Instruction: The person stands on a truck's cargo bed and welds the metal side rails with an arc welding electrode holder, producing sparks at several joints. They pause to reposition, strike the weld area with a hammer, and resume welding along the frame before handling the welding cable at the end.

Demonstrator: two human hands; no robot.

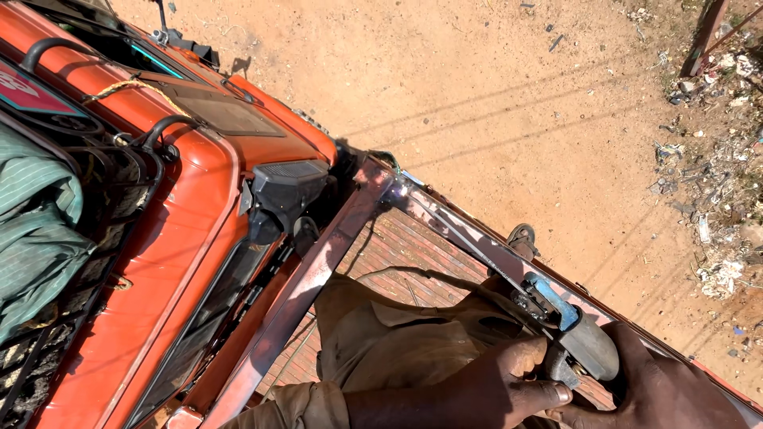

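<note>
Gripping the angle grinder (574, 343) on the truck bed's steel top rail (469, 238) with left hand (485, 387) and right hand (664, 389) closed around it, we risk kickback if the disc snags.

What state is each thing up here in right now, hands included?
Left hand: closed around the angle grinder, thumb on top.
Right hand: gripping the grinder's rear.
Angle grinder: held against the metal rail.
Metal rail: bare, shiny, scuffed.
Orange truck cab: parked below.
Green tarp: bundled on cab roof.
</note>
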